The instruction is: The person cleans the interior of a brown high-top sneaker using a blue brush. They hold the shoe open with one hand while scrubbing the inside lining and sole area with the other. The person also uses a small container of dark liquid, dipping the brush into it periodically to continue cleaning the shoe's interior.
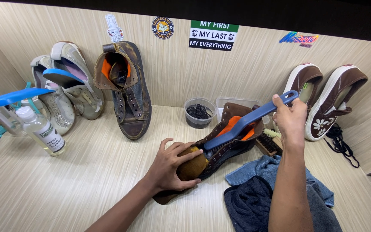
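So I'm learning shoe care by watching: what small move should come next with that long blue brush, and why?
Probably a short stroke back along the lacing. The right hand holds the long blue plastic brush with its head at the brown leather boot, which the left hand steadies at the toe.

I saw the boot [220,150] lying on the table [86,180], my left hand [172,165] on its toe, my right hand [290,118] holding a brush [250,120] across its opening. Cloths [271,189] lay right of it, a bowl [199,112] behind, a bottle [39,131] far left.
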